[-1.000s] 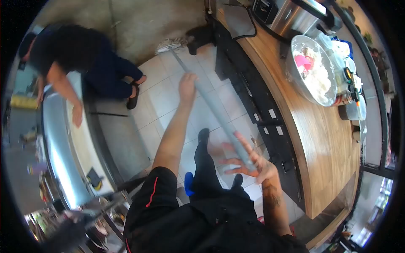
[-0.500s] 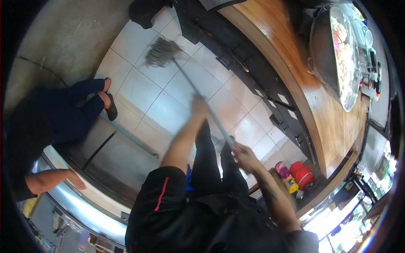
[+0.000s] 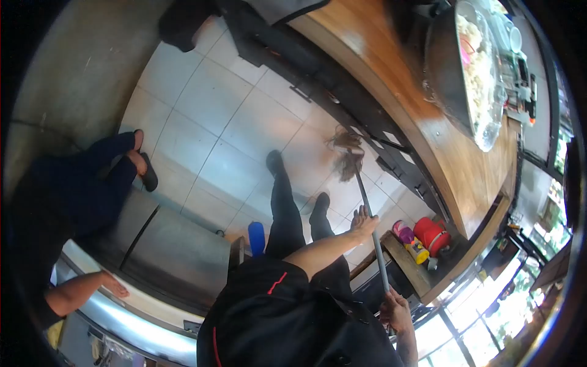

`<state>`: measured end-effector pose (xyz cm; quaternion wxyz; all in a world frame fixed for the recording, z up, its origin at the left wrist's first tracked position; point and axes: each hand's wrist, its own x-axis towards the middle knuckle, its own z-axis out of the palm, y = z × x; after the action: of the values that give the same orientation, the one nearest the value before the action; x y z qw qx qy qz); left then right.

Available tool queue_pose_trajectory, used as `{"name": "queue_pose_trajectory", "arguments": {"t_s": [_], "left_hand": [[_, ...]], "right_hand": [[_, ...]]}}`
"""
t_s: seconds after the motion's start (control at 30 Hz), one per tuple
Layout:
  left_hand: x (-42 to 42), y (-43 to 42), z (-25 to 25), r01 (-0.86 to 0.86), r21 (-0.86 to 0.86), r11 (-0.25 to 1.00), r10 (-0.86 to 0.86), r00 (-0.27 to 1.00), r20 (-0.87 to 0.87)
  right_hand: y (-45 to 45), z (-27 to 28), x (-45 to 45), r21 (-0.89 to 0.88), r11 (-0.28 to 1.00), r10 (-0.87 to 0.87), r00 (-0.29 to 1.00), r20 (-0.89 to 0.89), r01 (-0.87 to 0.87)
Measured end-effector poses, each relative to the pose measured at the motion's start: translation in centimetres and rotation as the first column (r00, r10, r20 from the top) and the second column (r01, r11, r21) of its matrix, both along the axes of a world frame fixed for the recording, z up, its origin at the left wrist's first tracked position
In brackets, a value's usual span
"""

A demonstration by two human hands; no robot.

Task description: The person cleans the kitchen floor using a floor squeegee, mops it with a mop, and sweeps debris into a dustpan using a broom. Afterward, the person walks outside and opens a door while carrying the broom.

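A string mop (image 3: 347,156) rests on the tiled floor beside the dark cabinets, its grey-brown strands blurred. Its long handle slants down and right toward my body. My left hand (image 3: 365,222) is around the middle of the handle, some of its fingers showing past the shaft. Lower down, near the handle's end, my right hand (image 3: 397,309) is closed on it. Both my shoes (image 3: 275,163) stand on the floor left of the mop head.
A wooden counter (image 3: 391,79) with a large plastic-wrapped bowl (image 3: 449,73) runs along the right. A red container (image 3: 431,236) and a yellow bottle (image 3: 417,251) sit on a low shelf. Another person (image 3: 67,189) is at the left, next to a steel unit (image 3: 177,244).
The mop head has swept from the upper left across the floor to the right, beside the cabinets. Both my hands have moved right and down with the handle.
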<state>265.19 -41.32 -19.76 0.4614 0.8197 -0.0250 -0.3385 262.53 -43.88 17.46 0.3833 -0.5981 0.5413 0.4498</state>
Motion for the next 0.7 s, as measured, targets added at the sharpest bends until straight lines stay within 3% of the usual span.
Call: {"name": "queue_pose_trajectory", "arguments": {"t_s": [0.03, 0.1, 0.13, 0.2, 0.23, 0.27, 0.3, 0.33, 0.37, 0.4, 0.43, 0.5, 0.57, 0.63, 0.67, 0.7], "left_hand": [[-0.7, 0.9, 0.0, -0.080, 0.057, 0.995, 0.076, 0.995, 0.072], [0.3, 6.1, -1.2, -0.017, 0.131, 0.991, 0.032, 0.993, -0.117], [1.4, 11.4, -0.5, -0.227, 0.076, 0.971, 0.239, 0.934, -0.264], [0.6, 20.1, -3.9, -0.256, 0.262, 0.930, 0.291, 0.951, -0.102], [0.2, 24.4, -5.7, -0.280, 0.354, 0.893, 0.308, 0.951, -0.026], [-0.8, 27.9, -11.7, -0.453, 0.407, 0.793, 0.424, 0.891, 0.165], [-0.9, 31.6, -16.0, -0.494, 0.500, 0.711, 0.508, 0.853, 0.120], [-0.3, 37.1, -15.7, -0.505, 0.601, 0.620, 0.492, 0.846, 0.204], [0.4, 42.6, -17.4, -0.445, 0.700, 0.559, 0.459, 0.869, 0.186], [1.3, 48.2, -20.2, -0.394, 0.714, 0.578, 0.465, 0.878, 0.108], [1.7, 52.1, -21.5, -0.496, 0.745, 0.446, 0.574, 0.797, 0.187], [2.8, 57.5, -20.8, -0.390, 0.814, 0.430, 0.530, 0.839, 0.121], [1.2, 55.8, -21.5, -0.398, 0.833, 0.385, 0.417, 0.880, 0.227], [-2.0, 48.0, -23.9, -0.358, 0.847, 0.394, 0.296, 0.922, 0.252], [-2.2, 43.6, -20.3, -0.700, 0.516, 0.494, 0.706, 0.669, 0.232], [-2.2, 39.2, -16.3, -0.958, 0.134, 0.253, 0.962, 0.264, 0.074]], "right_hand": [[0.2, -0.2, 0.2, 0.009, 1.000, 0.010, 1.000, -0.011, -0.010], [0.9, -2.0, 1.8, 0.055, 0.946, 0.317, 0.948, 0.037, -0.319], [2.1, -3.9, 2.9, 0.103, 0.880, 0.462, 0.886, 0.044, -0.464], [8.4, -7.8, 6.4, 0.189, 0.762, 0.610, 0.785, 0.110, -0.619], [12.7, -9.5, 8.4, 0.141, 0.571, 0.794, 0.588, 0.153, -0.809], [9.4, -17.7, 6.4, 0.022, 0.334, 0.863, 0.315, 0.396, -0.942], [13.3, -21.0, 8.0, 0.043, 0.304, 0.840, 0.289, 0.460, -0.952], [17.3, -24.3, 9.6, 0.062, 0.273, 0.811, 0.264, 0.522, -0.960], [22.8, -25.5, 11.8, 0.207, 0.305, 0.782, 0.369, 0.503, -0.929], [27.6, -26.8, 13.4, 0.262, 0.304, 0.777, 0.398, 0.487, -0.916], [31.3, -28.1, 14.2, 0.312, 0.309, 0.771, 0.429, 0.471, -0.899], [34.3, -31.1, 13.9, 0.310, 0.289, 0.774, 0.411, 0.481, -0.906], [33.7, -30.8, 12.4, 0.287, 0.294, 0.786, 0.401, 0.470, -0.912], [28.3, -29.7, 9.2, 0.214, 0.283, 0.775, 0.355, 0.523, -0.935], [24.2, -27.4, 8.0, 0.239, 0.322, 0.809, 0.397, 0.434, -0.916], [20.2, -25.0, 6.7, 0.256, 0.362, 0.834, 0.434, 0.340, -0.896]]}}
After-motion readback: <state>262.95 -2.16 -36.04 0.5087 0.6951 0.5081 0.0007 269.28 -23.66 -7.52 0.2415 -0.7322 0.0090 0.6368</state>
